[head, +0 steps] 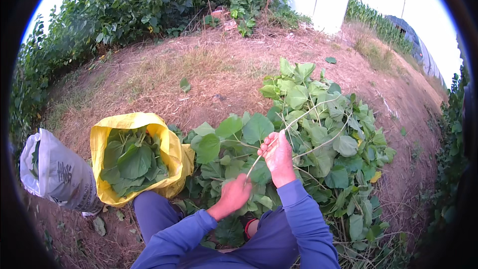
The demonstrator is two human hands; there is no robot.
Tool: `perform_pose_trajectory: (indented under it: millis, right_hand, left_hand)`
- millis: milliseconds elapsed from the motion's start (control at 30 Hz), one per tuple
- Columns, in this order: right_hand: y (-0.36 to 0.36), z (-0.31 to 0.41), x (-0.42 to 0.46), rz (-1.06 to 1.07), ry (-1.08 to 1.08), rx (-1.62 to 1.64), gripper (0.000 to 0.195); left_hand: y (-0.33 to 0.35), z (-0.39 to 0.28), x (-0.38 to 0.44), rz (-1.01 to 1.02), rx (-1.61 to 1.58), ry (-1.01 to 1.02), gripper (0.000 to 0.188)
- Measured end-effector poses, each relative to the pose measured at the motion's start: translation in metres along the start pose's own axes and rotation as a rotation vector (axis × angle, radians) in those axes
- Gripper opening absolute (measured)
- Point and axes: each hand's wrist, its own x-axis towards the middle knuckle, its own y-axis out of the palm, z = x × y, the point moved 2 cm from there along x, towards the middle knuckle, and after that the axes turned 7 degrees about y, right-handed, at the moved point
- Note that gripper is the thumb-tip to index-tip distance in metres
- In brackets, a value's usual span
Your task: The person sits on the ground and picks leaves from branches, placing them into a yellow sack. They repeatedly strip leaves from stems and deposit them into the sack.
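Note:
A thin leafy branch (304, 115) runs slantwise across the space in front of me. Its lower end is in my left hand (232, 195), whose fingers are closed around it. Higher up the same stem, my right hand (278, 157) grips it with the palm turned upward. Under and behind both hands lies a large heap of cut leafy branches (345, 145) with broad green leaves. To the left, beside my knee, a yellow woven sack (175, 149) stands with its mouth wide, and loose green leaves (135, 160) fill it near the rim.
A white woven sack (69, 172) bearing print leans left of the yellow one. Tall leafy bushes (123, 11) line the back left. Bricks (226, 18) lie at their foot. Dry straw covers the soil (209, 67). A pale wall (321, 0) stands at the back.

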Motion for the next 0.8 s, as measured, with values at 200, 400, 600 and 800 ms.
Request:
perform_pose_trajectory:
  millis: [200, 400, 600, 800]
  right_hand:
    - [-0.008, 0.007, 0.005, -0.163, -0.033, 0.104, 0.039]
    - [-0.013, 0.014, 0.01, -0.176, -0.045, 0.155, 0.038]
    - [-0.016, 0.016, 0.01, -0.207, -0.04, 0.153, 0.037]
    - [-0.021, 0.019, 0.014, -0.244, -0.03, 0.197, 0.038]
  left_hand:
    - [0.003, -0.01, -0.01, 0.04, 0.046, 0.094, 0.022]
    - [-0.006, -0.024, -0.008, 0.002, 0.184, 0.181, 0.021]
    - [-0.012, -0.029, -0.011, 0.003, 0.221, 0.235, 0.022]
    - [-0.011, -0.024, -0.012, -0.04, 0.209, 0.278, 0.025]
